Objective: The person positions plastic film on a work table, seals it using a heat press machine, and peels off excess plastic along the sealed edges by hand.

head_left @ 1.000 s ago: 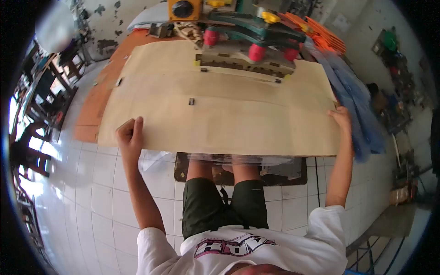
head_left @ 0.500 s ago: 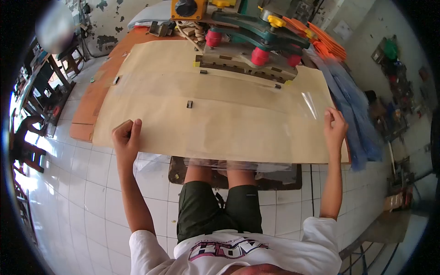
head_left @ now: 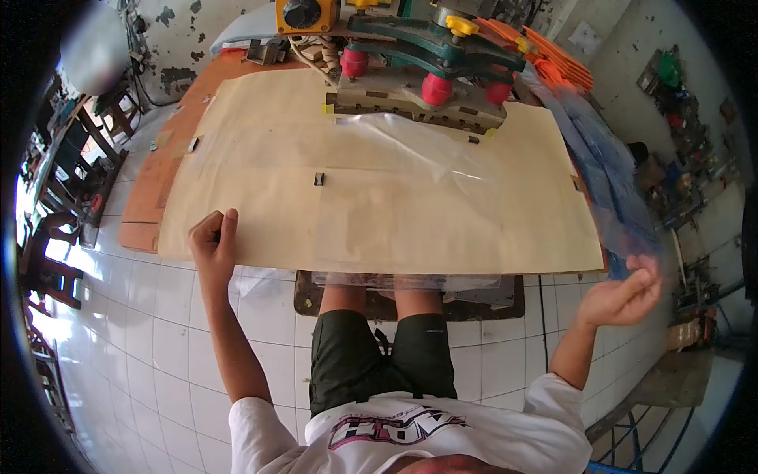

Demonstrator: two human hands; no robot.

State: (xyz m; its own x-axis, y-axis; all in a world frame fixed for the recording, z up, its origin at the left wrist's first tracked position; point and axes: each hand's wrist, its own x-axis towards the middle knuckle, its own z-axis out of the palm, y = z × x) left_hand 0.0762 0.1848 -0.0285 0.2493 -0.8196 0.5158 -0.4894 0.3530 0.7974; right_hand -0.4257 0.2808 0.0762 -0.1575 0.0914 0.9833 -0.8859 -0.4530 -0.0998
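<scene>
A clear plastic sheet (head_left: 466,167) lies over the tan board (head_left: 545,229), its far edge lifted and wrinkled near the press. Beyond the board's right front corner, my right hand (head_left: 624,296) is closed, fingers pinched together, with see-through film stretching up from the fingertips. My left hand (head_left: 212,239) is closed at the board's front left edge, thumb pointing up. Whatever it grips, if anything, is hidden. Small dark clips or stops (head_left: 319,179) sit on the board.
A press head (head_left: 418,99) with dark green arms and red knobs stands at the board's back. An orange control box (head_left: 306,16) is beside it. Blue plastic sheets (head_left: 604,170) hang along the right side. Orange pieces (head_left: 557,63) lie behind. Clear film (head_left: 410,280) hangs over my knees.
My right hand has swung right and towards me, off the board's edge. The sheet's far edge has risen and wrinkled near the press. My left hand has barely moved.
</scene>
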